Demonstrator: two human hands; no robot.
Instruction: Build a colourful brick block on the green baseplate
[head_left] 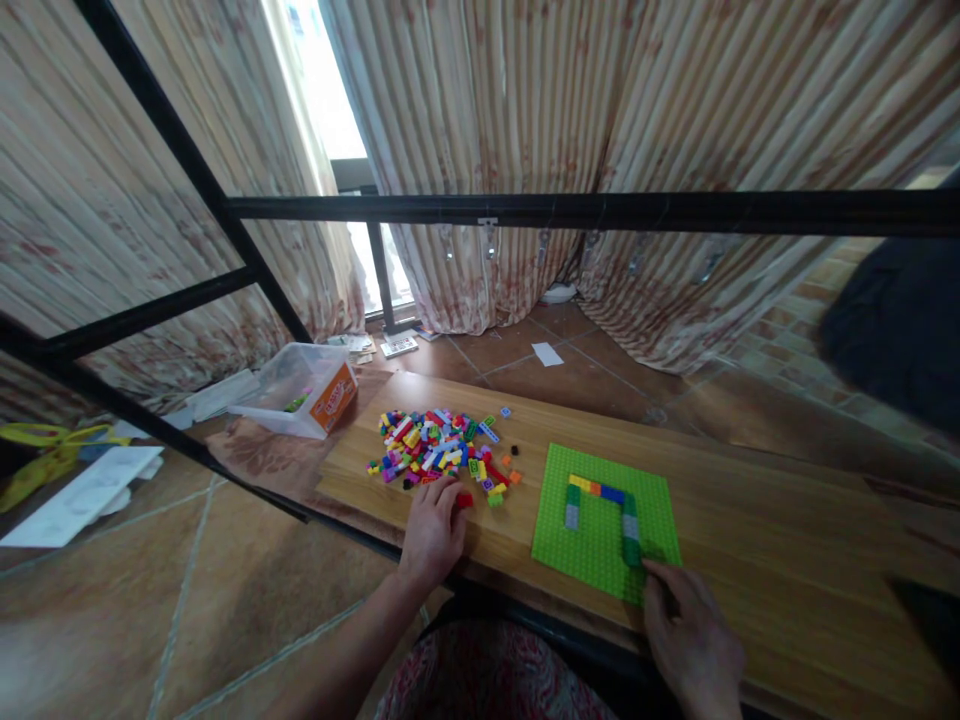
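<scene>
My left hand (435, 530) is at the near edge of a heap of mixed plastic building bricks (427, 445). A small red brick (464, 500) shows between its thumb and forefinger. My right hand (694, 625) lies at the near right corner of a bright green baseplate (592, 555). Its curled fingertips meet the near end of a dark green brick (631, 553); whether they grip anything is hidden. On the baseplate, a three-sided outline of bricks has a yellow brick (579, 482), an orange one, a blue brick (612, 494), and grey and green ones down both sides.
Loose bricks lie between heap and baseplate on the wooden table (780, 540). A clear plastic box (296, 390) with an orange label stands past the table's left end. A black metal rail (525, 210) crosses above, before curtains (495, 110). Papers lie on the tiled floor.
</scene>
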